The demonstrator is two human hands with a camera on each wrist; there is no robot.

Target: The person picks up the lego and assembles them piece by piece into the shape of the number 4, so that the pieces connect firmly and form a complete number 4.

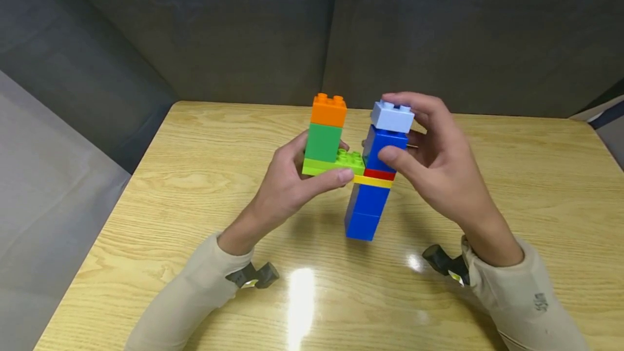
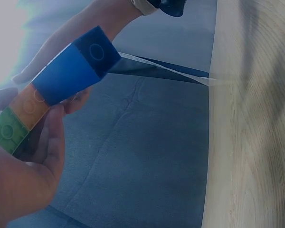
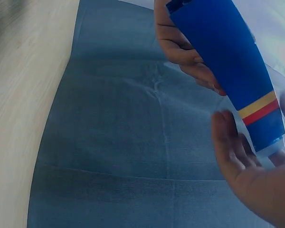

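Observation:
Both hands hold one toy-brick structure in the air over the table. My left hand pinches its lime green plate from the left, thumb along the near side. A green brick topped by an orange brick stands on that plate. On the right is a column: lower blue bricks, a yellow layer, a red layer, an upper blue brick and a light blue brick at the top. My right hand grips this upper part, thumb on the blue brick; some fingertips are hidden behind.
Beneath the hands spreads a wooden table with bright reflections near the front. Dark grey cloth hangs beyond its far edge. Each sleeve carries a black wrist camera, one at the left cuff and one at the right.

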